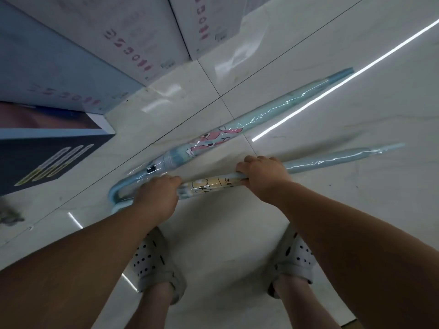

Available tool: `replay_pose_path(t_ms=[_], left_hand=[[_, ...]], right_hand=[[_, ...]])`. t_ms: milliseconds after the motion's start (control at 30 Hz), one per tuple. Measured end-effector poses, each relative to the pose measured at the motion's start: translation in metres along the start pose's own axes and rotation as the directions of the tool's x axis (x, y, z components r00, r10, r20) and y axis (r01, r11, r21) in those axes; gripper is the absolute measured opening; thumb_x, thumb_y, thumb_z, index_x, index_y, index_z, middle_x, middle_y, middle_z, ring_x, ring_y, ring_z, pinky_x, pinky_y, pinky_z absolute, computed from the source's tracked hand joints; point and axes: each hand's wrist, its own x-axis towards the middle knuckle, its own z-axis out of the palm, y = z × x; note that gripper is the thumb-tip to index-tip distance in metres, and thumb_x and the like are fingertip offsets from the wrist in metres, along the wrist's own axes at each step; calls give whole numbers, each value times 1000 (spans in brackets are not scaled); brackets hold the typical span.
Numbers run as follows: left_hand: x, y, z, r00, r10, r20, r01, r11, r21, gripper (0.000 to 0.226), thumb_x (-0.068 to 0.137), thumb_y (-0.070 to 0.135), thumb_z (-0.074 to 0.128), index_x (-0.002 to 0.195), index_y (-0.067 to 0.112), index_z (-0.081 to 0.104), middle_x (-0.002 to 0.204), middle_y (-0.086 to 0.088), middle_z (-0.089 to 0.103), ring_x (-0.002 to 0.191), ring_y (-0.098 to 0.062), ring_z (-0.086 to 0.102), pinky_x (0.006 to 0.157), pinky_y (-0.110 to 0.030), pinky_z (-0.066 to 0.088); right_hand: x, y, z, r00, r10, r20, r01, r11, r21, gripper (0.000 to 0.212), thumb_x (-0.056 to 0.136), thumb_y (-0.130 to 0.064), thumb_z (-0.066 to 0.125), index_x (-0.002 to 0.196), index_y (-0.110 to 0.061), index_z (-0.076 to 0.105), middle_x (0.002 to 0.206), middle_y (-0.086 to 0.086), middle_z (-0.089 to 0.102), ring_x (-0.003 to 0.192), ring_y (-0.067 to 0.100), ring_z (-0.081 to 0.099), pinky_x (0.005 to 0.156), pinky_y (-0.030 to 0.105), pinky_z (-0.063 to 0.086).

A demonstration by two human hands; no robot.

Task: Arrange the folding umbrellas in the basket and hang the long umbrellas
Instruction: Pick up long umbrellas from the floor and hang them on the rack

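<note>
Left hand: your left hand (pixel 156 195) curls round the near long umbrella (pixel 213 184), close to its hooked handle end.
Right hand: your right hand (pixel 263 178) grips the same umbrella further along the shaft, fingers wrapped over it.
Near long umbrella: pale blue in a clear sleeve, with a yellow cartoon print between your hands. It is low over the floor (pixel 356 222); whether it touches the floor cannot be told.
Far long umbrella: the far long umbrella (pixel 261 119) is pale blue with a pink cartoon print, sleeved, and lies on the floor just beyond, untouched.
Progress: early, as I judge it. Neither long umbrella is hung.
Not in view: hanging rail, basket and folding umbrellas, so that part cannot be judged.
Writing: the pink characters on the white cartons (pixel 133 43) are too blurred to read. The white tag (pixel 190 152) on the far umbrella is illegible. The dark box (pixel 47 157) shows yellow and white bars and no readable words.
</note>
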Motion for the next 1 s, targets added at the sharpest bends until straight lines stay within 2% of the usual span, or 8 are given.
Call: replay_pose_path(t_ms=[100, 233, 367, 600, 733, 867, 933, 1000], left_hand=[[-36, 11, -30, 1000, 5, 17, -4, 999, -53, 39, 93, 33, 63, 130, 24, 57, 128, -5, 61, 114, -30, 59, 88, -40, 52], [-97, 40, -85, 1000, 27, -4, -27, 986, -165, 59, 92, 35, 68, 145, 25, 44, 145, -8, 49, 125, -30, 54, 96, -43, 50], [-171, 75, -146, 995, 33, -91, -54, 970, -236, 60, 92, 35, 68, 145, 23, 44, 148, -7, 42, 121, -30, 55, 95, -43, 50], [-330, 130, -229, 970, 103, -220, -164, 945, -283, 68, 89, 34, 70, 150, 24, 41, 156, 3, 30, 128, -24, 52, 100, -38, 47], [-416, 152, -283, 941, 138, -308, -225, 936, -270, 65, 88, 34, 72, 147, 25, 46, 157, 3, 29, 129, -25, 51, 103, -38, 46], [-489, 172, -330, 904, 146, -401, -284, 907, -311, 64, 87, 39, 72, 144, 24, 49, 155, 5, 28, 125, -22, 54, 105, -42, 47], [-522, 184, -350, 862, 123, -492, -318, 887, -336, 62, 86, 40, 73, 141, 24, 52, 154, 4, 31, 123, -23, 56, 105, -42, 48], [-556, 197, -367, 808, 85, -583, -354, 861, -365, 57, 87, 36, 75, 140, 26, 53, 158, 5, 29, 119, -21, 58, 105, -37, 47]], right_hand=[[-42, -1, -31, 998, 33, -46, -33, 999, 12, 19, 95, -36, 55, 113, -31, 59, 109, -5, 58, 104, 24, 59, 84, 37, 39], [-110, -1, -88, 990, 95, -102, -90, 994, 56, 15, 95, -39, 57, 109, -32, 59, 102, -6, 56, 99, 24, 59, 78, 36, 38], [-192, -7, -153, 982, 133, -131, -119, 986, 114, 17, 95, -42, 56, 107, -31, 59, 101, -7, 57, 96, 22, 59, 80, 36, 43], [-367, -29, -243, 952, 241, -188, -181, 940, 289, 26, 92, -50, 60, 110, -32, 63, 100, -8, 59, 92, 21, 60, 73, 34, 46], [-465, -56, -288, 916, 304, -260, -175, 889, 423, 25, 89, -46, 66, 109, -31, 65, 99, -7, 60, 92, 22, 62, 74, 35, 50], [-536, -77, -329, 882, 315, -351, -116, 867, 485, 21, 89, -40, 67, 107, -29, 65, 99, -7, 60, 93, 21, 62, 75, 34, 50], [-564, -86, -351, 856, 315, -410, -83, 866, 492, 19, 91, -41, 66, 105, -29, 65, 99, -7, 60, 90, 19, 60, 72, 32, 49], [-588, -92, -372, 832, 313, -458, -48, 863, 502, 19, 91, -44, 65, 103, -29, 64, 97, -8, 59, 86, 17, 58, 68, 31, 45]])
